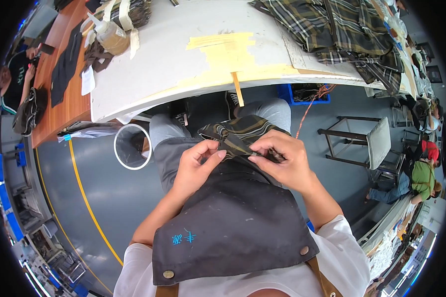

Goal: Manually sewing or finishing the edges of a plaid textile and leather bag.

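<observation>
A dark olive-brown plaid fabric piece [243, 128] lies across my lap, over a dark grey apron [228, 220]. My left hand [199, 166] pinches the folded edge of the piece at its left, thumb and fingertips together. My right hand [285, 163] grips the same fabric farther right between thumb and index finger, on a folded strip near the middle. The fine detail between my fingertips is too small to make out.
Ahead is a white worktable [158, 54] with yellow tape, a glue bottle [113, 37] and plaid fabric [322, 24]. Below stand a white bin [133, 161], a blue crate [292, 99] and a stool [379, 142]. People work at far left [12, 84] and right [421, 178].
</observation>
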`<state>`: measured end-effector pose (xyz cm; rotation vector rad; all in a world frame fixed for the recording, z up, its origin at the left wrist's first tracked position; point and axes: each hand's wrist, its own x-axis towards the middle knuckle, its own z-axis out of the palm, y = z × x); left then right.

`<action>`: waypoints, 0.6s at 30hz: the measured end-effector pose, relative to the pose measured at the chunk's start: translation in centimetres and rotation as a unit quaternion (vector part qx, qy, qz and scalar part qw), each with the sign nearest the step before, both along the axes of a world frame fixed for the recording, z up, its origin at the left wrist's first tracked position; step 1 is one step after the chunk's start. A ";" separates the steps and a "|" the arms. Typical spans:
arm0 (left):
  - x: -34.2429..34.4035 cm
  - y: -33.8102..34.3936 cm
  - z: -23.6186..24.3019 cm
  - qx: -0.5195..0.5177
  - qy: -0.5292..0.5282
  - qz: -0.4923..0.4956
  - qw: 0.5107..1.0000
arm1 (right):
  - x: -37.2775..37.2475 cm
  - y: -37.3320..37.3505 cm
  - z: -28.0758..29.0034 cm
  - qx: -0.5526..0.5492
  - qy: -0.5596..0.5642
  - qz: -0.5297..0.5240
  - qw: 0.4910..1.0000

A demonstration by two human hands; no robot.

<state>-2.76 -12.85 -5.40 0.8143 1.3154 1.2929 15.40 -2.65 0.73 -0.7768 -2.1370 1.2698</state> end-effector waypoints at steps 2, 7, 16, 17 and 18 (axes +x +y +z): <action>-0.3 0.0 0.2 -0.007 -0.046 -0.015 0.999 | 0.1 0.3 -0.1 -0.007 0.003 -0.001 1.000; -0.9 0.5 1.3 -0.060 -0.291 -0.133 0.945 | 0.2 0.9 0.2 -0.052 0.017 -0.002 0.999; 0.3 -0.1 -1.4 0.007 -0.620 -0.092 0.779 | -0.5 4.2 1.0 -0.131 -0.062 0.065 0.987; 0.2 0.2 -1.3 0.020 -0.601 -0.093 0.794 | -0.8 5.5 0.3 -0.092 -0.091 0.019 0.991; 0.1 0.6 -1.4 0.019 -0.600 -0.093 0.794 | -1.3 7.0 -0.2 0.012 -0.095 -0.044 0.994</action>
